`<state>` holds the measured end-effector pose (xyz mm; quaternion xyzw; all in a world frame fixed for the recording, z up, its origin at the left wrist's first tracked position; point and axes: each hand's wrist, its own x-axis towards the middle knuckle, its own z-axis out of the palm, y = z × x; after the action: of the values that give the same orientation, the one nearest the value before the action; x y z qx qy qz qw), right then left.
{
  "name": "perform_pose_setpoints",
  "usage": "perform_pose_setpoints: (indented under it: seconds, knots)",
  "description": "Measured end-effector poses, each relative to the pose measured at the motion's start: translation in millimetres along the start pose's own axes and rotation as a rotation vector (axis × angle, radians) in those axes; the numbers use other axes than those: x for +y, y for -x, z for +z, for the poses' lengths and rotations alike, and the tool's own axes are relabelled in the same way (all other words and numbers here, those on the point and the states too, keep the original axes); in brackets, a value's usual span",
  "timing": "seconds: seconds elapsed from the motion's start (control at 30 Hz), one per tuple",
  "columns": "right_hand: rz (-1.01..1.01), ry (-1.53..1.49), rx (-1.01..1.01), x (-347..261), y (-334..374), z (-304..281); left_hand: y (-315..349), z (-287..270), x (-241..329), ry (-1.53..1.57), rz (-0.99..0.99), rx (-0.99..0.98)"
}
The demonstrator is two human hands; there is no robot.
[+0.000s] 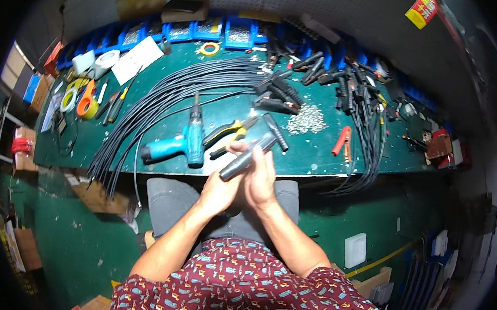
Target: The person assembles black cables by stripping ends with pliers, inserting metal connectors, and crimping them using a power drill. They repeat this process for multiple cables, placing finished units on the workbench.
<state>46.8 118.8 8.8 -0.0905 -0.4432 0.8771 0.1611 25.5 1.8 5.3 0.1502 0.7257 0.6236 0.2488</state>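
The step in hand seemed to be handling a dark grey, tube-shaped piece (239,165), held over the middle of the front edge of the green desk (311,159); the next move probably called for a steady grip on it. The bare left hand (220,192) was curled around it from beneath. The bare right hand (260,180), fingers slightly bent, touched its other side (whether it gripped, I could not tell). A teal-and-black cordless drill (190,143) lay to the left, near that edge.
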Motion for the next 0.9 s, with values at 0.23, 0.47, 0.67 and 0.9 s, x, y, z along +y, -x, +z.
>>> perform_pose_setpoints:
  seconds: [0.23,0.47,0.67,0.9]
  knots:
    - [0.027,0.328,-0.207,-7,-16,-45,7,2,-7,0.331,-0.151,0.052]
    - [-0.425,1.411,0.162,-43,-86,-161,13,-19,11,0.407,-0.296,0.137]
    - [-0.322,1.819,-0.032,-42,-128,-148,13,-26,18,0.562,-0.350,0.055]
    - [-0.353,1.455,-0.006,-41,-130,-148,18,-44,8,0.987,-0.339,-0.258]
